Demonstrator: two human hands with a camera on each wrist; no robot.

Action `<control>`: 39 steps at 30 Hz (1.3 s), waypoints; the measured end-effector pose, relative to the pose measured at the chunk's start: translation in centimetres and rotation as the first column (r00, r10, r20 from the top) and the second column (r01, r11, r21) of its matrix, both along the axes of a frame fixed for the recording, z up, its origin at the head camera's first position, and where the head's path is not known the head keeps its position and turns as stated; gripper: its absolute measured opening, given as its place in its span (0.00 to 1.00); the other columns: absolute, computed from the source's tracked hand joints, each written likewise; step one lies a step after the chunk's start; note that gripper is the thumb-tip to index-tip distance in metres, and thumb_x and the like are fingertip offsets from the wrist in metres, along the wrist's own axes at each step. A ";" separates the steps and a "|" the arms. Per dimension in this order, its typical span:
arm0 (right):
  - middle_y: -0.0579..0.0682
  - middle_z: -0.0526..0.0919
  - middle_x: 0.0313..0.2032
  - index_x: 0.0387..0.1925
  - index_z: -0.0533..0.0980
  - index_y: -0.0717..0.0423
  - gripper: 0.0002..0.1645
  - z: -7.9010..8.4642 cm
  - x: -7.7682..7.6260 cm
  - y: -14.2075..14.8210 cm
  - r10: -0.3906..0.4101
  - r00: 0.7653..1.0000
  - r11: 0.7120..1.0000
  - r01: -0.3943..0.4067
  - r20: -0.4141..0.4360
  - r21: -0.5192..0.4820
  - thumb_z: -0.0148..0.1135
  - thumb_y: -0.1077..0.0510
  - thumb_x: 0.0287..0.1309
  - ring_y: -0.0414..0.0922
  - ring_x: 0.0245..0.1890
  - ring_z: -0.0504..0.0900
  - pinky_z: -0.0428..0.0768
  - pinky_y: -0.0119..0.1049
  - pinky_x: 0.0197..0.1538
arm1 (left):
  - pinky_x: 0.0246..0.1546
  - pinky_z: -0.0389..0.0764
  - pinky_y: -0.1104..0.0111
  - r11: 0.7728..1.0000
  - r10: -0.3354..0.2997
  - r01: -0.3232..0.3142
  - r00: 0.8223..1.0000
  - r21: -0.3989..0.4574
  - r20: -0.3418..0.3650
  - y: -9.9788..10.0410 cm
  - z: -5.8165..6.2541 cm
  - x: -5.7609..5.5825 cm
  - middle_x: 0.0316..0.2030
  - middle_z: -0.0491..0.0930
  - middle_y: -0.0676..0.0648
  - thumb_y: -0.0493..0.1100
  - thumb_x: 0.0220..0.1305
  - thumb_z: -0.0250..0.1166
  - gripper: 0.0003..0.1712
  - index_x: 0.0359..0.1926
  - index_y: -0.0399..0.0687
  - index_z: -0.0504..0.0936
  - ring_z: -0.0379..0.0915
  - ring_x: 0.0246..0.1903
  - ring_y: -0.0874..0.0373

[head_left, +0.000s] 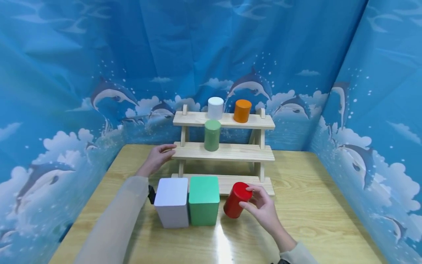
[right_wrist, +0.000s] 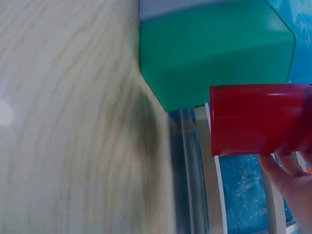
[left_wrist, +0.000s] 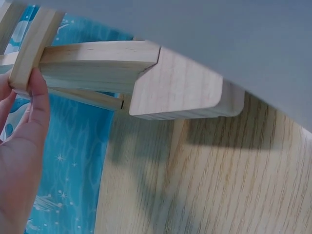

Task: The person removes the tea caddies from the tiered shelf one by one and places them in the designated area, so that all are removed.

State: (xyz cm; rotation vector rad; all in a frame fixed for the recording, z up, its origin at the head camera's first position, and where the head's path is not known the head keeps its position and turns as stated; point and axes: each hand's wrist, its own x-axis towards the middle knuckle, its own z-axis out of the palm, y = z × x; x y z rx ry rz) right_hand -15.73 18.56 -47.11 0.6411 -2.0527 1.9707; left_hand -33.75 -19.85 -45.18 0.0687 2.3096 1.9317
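Observation:
My right hand [head_left: 264, 212] holds a red cylindrical canister [head_left: 233, 206] near its top, thumb on one side and fingers on the other. The right wrist view shows the canister [right_wrist: 258, 119] raised above the table, beside a green box [right_wrist: 209, 53]. At the left end of a three-tier wooden display stand, my left hand [head_left: 159, 158] pinches the middle shelf board [head_left: 244, 152]. That board's end [left_wrist: 29, 53] sits between thumb and fingers in the left wrist view. A green cylinder [head_left: 212, 135] stands on the same board.
On the top shelf [head_left: 227, 120] stand a white cylinder [head_left: 215, 108] and an orange cylinder [head_left: 242, 111]. A pale lavender box [head_left: 172, 205] and the green box stand side by side before the bottom shelf [head_left: 244, 180]. Dolphin-printed blue curtains [head_left: 204, 55] surround the wooden table [head_left: 296, 190].

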 end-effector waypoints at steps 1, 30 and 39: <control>0.61 0.71 0.53 0.48 0.67 0.68 0.26 -0.1 0.1 -0.1 0.002 1.000 1.000 -0.002 0.003 -0.001 0.66 0.73 0.46 0.44 0.49 0.76 0.80 0.37 0.48 | 0.56 0.72 0.59 1.000 -0.002 0.002 1.000 0.008 -0.005 0.0 0.0 0.0 0.62 0.66 0.44 0.49 0.63 0.62 0.25 0.59 0.45 0.73 0.67 0.57 0.50; 0.66 0.70 0.54 0.45 0.70 0.67 0.27 -2.2 0.2 -1.9 0.035 0.999 0.998 -0.035 0.009 0.058 0.71 0.72 0.41 0.42 0.52 0.74 0.79 0.37 0.50 | 0.54 0.74 0.59 0.999 -0.001 0.001 1.000 0.046 -0.008 0.1 0.2 0.2 0.61 0.66 0.44 0.46 0.64 0.60 0.24 0.60 0.44 0.72 0.67 0.56 0.50; 0.64 0.71 0.54 0.47 0.70 0.64 0.27 -3.4 0.2 -1.8 0.056 0.996 0.990 -0.065 0.072 0.123 0.71 0.67 0.43 0.42 0.53 0.73 0.77 0.38 0.53 | 0.54 0.74 0.61 0.998 0.006 -0.005 1.000 0.055 -0.014 0.2 0.0 0.4 0.60 0.66 0.44 0.45 0.65 0.60 0.23 0.59 0.43 0.72 0.67 0.56 0.50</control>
